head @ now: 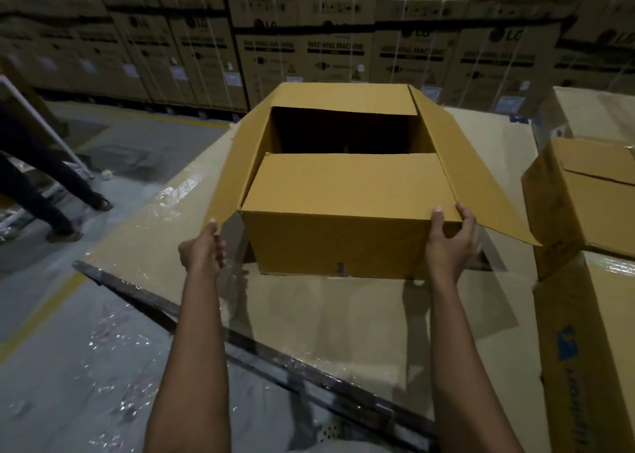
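- Closing step, seemingly: the cardboard box [343, 243] mid-frame is gripped at its near right corner by the right hand [452, 236].
- The left hand [202, 250] is held open beside the left flap [237, 164], probably to be folded in next.

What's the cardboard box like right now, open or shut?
Partly open: the cardboard box has its near flap and far flap folded in, side flaps spread outward.

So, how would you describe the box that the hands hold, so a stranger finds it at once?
Before the wall of washing machine cartons lies a big flat carton wrapped in plastic film. On it stands the plain cardboard box, the left hand and right hand at its near corners. Unlike the shut boxes to its right, its side flaps stand open.
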{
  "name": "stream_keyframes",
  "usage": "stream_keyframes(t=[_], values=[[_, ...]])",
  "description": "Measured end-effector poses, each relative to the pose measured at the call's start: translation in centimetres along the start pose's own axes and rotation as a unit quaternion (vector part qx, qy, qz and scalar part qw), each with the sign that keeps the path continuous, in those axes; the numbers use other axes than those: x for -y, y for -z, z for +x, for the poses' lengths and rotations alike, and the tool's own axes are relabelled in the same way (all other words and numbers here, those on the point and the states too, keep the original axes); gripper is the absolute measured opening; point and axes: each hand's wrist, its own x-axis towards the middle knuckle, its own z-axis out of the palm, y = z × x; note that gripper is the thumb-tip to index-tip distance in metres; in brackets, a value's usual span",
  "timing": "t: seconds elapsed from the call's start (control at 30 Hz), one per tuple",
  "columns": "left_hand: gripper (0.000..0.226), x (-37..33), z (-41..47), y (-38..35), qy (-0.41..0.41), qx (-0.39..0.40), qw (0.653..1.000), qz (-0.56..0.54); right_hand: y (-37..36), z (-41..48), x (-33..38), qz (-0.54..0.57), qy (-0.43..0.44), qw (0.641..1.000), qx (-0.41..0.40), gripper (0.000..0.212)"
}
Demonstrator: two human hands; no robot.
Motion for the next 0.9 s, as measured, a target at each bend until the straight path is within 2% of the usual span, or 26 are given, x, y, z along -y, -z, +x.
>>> stream_keyframes(t=[0.03,0.1,0.17,0.23,0.3,0.4,0.47,0.53,0.6,0.67,0.73,0.8,0.9], values=[[0.052,-0.4,-0.6,0.2,-0.024,-0.011,0.992,0.120,-0.1,-0.3,0.1,-0.025,-0.008,0.999,-0.019,0.050],[0.062,-2.5,-3.4,0.0,-0.139,-0.090,0.942,0.292,-0.3,-0.8,0.3,-0.055,0.014,0.996,-0.063,0.047],[0.060,-6.0,-7.1,-1.4,-0.298,-0.107,0.900,0.299,-0.3,-1.3,0.8,-0.055,0.089,0.990,-0.096,0.046],[0.059,-8.9,-9.4,-4.6,-0.411,-0.023,0.867,0.279,-0.3,-1.6,1.7,-0.049,0.143,0.985,-0.087,0.043],[0.058,-10.6,-9.7,-8.8,-0.463,0.113,0.833,0.281,-0.1,-1.7,3.5,-0.053,0.216,0.975,-0.021,0.039],[0.052,-11.6,-8.3,-14.3,-0.479,0.275,0.746,0.372,-0.9,-0.7,6.8,-0.021,0.311,0.932,0.184,0.035],[0.057,-12.3,-7.0,-16.7,-0.488,0.308,0.676,0.458,-2.5,0.5,8.8,-0.033,0.326,0.910,0.253,0.033],[0.065,-12.8,-5.2,-17.8,-0.504,0.276,0.624,0.530,-4.6,1.4,10.4,-0.072,0.332,0.901,0.269,0.033],[0.073,-13.2,-2.6,-17.9,-0.487,0.262,0.607,0.571,-6.7,1.9,11.4,-0.102,0.324,0.900,0.274,0.033],[0.074,-13.5,0.2,-17.5,-0.460,0.281,0.599,0.592,-8.6,1.7,12.1,-0.114,0.310,0.901,0.283,0.035],[0.062,-14.5,1.8,-16.9,-0.469,0.306,0.601,0.571,-10.3,0.7,12.5,-0.124,0.316,0.900,0.274,0.038],[0.042,-16.4,1.5,-16.5,-0.521,0.305,0.610,0.514,-11.8,-0.2,13.0,-0.141,0.322,0.904,0.243,0.042],[0.034,-19.4,-1.5,-14.3,-0.641,0.235,0.624,0.381,-12.6,-1.8,14.6,-0.184,0.381,0.896,0.135,0.049]])
